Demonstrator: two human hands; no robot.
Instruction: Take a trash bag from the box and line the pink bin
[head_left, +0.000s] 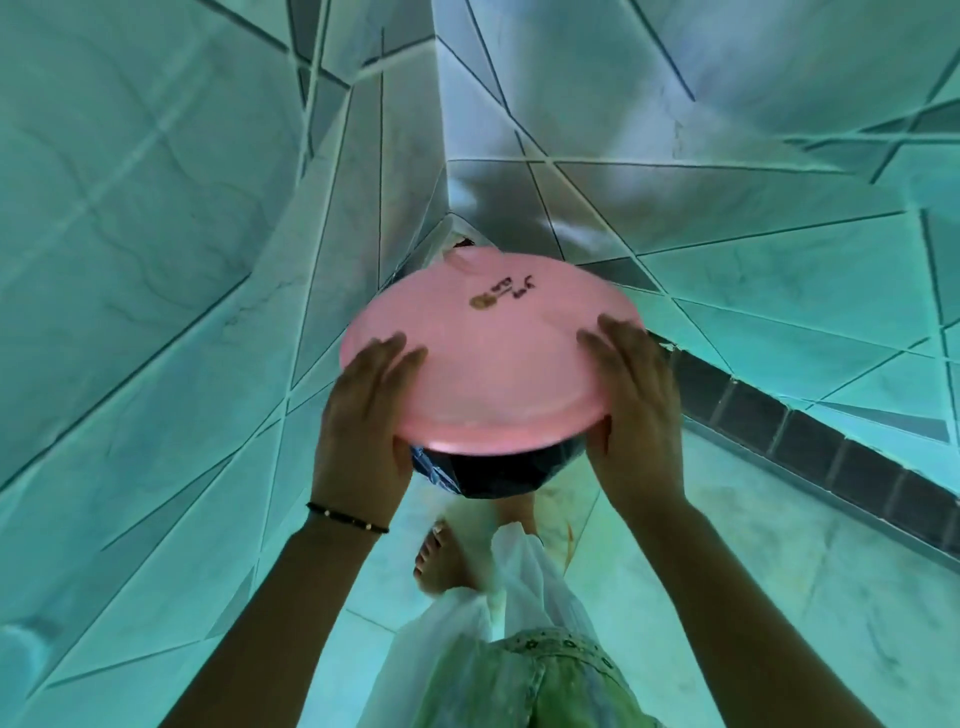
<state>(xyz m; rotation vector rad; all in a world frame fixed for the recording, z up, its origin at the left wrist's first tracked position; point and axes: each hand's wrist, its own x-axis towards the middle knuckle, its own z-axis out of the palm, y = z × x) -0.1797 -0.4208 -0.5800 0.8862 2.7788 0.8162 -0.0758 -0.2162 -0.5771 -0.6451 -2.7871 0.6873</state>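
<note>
A pink round bin lid (493, 353) with a small gold mark on top sits at the middle of the view, tilted toward me. My left hand (363, 426) grips its left edge, fingers spread on top. My right hand (636, 410) grips its right edge the same way. Beneath the lid's near rim shows a dark, shiny trash bag (488, 475) folded over the bin's top; the bin's body is hidden under the lid. No box is in view.
The bin stands in a corner between tiled walls (156, 260). A dark tile strip (810, 447) runs along the floor at right. My bare foot (441, 561) and light clothing (519, 649) are just below the bin. Something pale (441, 236) lies behind the lid.
</note>
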